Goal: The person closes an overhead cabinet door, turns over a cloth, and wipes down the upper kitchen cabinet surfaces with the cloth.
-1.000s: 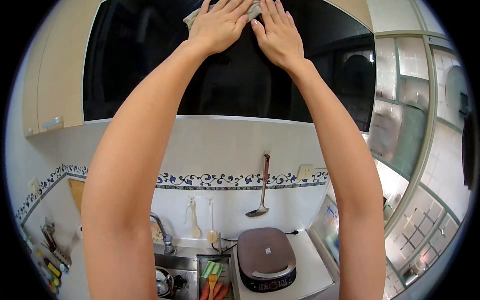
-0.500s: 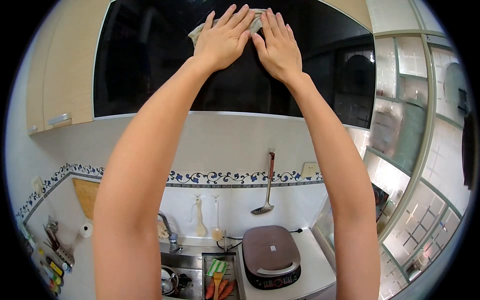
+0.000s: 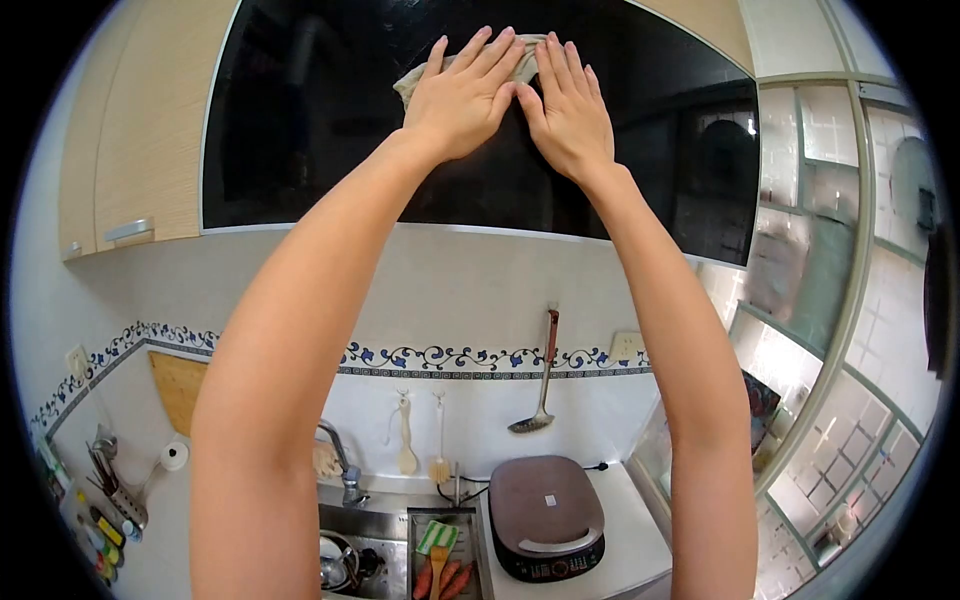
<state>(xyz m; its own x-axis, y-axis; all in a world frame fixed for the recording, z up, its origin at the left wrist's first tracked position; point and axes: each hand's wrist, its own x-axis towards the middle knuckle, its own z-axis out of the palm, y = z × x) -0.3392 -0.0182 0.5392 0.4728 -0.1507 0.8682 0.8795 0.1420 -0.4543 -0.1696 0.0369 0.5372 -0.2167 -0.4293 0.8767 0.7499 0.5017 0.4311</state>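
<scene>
Overhead, a beige cloth (image 3: 525,68) lies pressed against the glossy black cabinet door (image 3: 300,150). My left hand (image 3: 462,100) rests flat on the cloth, its fingers stretched out and slightly spread. Close beside it, my right hand (image 3: 572,115) is flat too, with its fingertips at the cloth's right end. The two thumbs nearly meet. Much of the cloth is hidden under the fingers; its folded left edge sticks out past my left hand.
Below are a sink (image 3: 385,525) with a faucet (image 3: 347,470), a rack holding reddish sweet potatoes (image 3: 455,578), and a brown electric griddle (image 3: 548,505). A slotted ladle (image 3: 540,400) hangs on the wall. Light wooden cabinets (image 3: 150,130) adjoin on the left; a framed window (image 3: 830,250) is right.
Both hands and the cloth have slid a little down and to the right. The camera view has shifted slightly. Both hands stay flat on the cloth.
</scene>
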